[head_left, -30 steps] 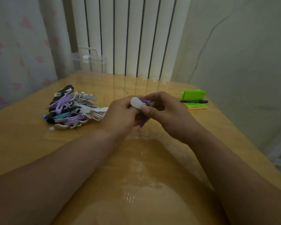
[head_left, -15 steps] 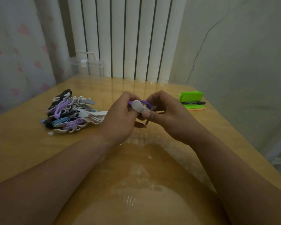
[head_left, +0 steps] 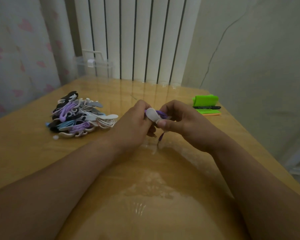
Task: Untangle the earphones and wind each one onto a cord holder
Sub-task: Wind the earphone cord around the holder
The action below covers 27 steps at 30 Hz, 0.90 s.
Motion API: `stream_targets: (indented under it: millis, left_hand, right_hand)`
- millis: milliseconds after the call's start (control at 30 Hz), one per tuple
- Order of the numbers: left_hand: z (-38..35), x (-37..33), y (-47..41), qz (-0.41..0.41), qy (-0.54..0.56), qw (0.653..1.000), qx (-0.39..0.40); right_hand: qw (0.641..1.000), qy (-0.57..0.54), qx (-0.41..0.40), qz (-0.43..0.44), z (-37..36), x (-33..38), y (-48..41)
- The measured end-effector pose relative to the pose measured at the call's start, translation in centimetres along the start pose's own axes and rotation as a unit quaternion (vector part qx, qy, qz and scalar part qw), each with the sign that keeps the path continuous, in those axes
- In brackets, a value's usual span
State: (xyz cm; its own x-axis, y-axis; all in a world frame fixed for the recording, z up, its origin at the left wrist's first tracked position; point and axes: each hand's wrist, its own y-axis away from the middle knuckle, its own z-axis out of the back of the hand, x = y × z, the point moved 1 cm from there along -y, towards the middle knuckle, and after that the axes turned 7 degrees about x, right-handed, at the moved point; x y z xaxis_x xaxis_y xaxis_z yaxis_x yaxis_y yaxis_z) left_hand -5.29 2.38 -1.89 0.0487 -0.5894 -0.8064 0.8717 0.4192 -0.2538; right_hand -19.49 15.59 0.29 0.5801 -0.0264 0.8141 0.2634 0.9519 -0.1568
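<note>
Both hands meet above the middle of the desk [head_left: 24,149], just clear of its glossy top. The left hand [head_left: 134,124] has its fingers curled round a white cord holder [head_left: 152,115], gripping the wider end. The right hand [head_left: 184,122] pinches the narrow end, its thumb pressed flat on the tip and its other fingers bent in behind. A purple earphone [head_left: 161,113] is wound in loops round the holder between the two hands. One short tail of it, the plug end [head_left: 160,138], hangs down below the right thumb, and its tip comes close to the desk; whether it touches cannot be told.

To the left of the hands, near but apart from them, lies a heap of earphones [head_left: 78,116] already on holders: white, purple, black, grey and light blue, stacked loosely over one another. A small white bit [head_left: 55,137] sits on the desk just in front of the heap.

At the far right edge of the desk is a pad of green sticky notes [head_left: 205,100] with a black marker [head_left: 206,107] lying across it. A clear plastic box [head_left: 93,65] stands at the back edge – behind it a white radiator [head_left: 137,37], and to the left a curtain [head_left: 16,49] with pink hearts.
</note>
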Motion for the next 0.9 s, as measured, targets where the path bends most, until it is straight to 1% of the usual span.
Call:
stream_targets:
  millis: [100,200,267,333,433,500,633,733,833,900]
  left_hand:
    - [0.1,0.1,-0.1,0.039,0.112,0.992,0.036]
    - [-0.2,0.0,-0.3,0.071,0.236,0.967,0.07]
    - [-0.5,0.0,-0.6,0.068,0.304,0.948,0.064]
    - [-0.7,-0.2,-0.5,0.07,0.364,0.927,0.047]
    - [-0.8,-0.4,-0.4,0.055,0.402,0.912,0.062]
    - [-0.7,-0.6,-0.3,0.038,0.432,0.898,0.07]
    - [-0.6,-0.6,-0.4,0.033,0.515,0.854,0.064]
    - [-0.2,-0.2,-0.2,0.033,0.515,0.852,0.086]
    - [0.1,0.1,-0.2,0.037,0.504,0.857,0.104]
    - [0.1,0.3,-0.3,0.042,0.498,0.858,0.117]
  right_hand:
    - [1.0,-0.017,-0.01,-0.005,0.0,-0.3,-0.1]
    - [0.999,0.011,-0.032,-0.002,-0.2,-0.5,-0.5]
    - [0.999,0.026,-0.044,0.009,-0.2,-0.6,-0.6]
    - [0.998,0.016,-0.046,0.025,-0.2,-0.4,-0.5]
    - [0.998,0.002,-0.05,0.036,-0.2,-0.3,-0.4]
    - [0.997,-0.01,-0.068,0.041,-0.3,-0.3,-0.5]
    - [0.993,-0.072,-0.083,0.04,-1.2,-0.5,-0.7]
    - [0.995,-0.048,-0.072,0.05,-1.3,-0.3,-0.7]
    - [0.998,-0.032,-0.032,0.042,-0.7,-0.2,-0.4]
    - [0.998,-0.045,-0.005,0.036,-0.2,-0.4,-0.1]
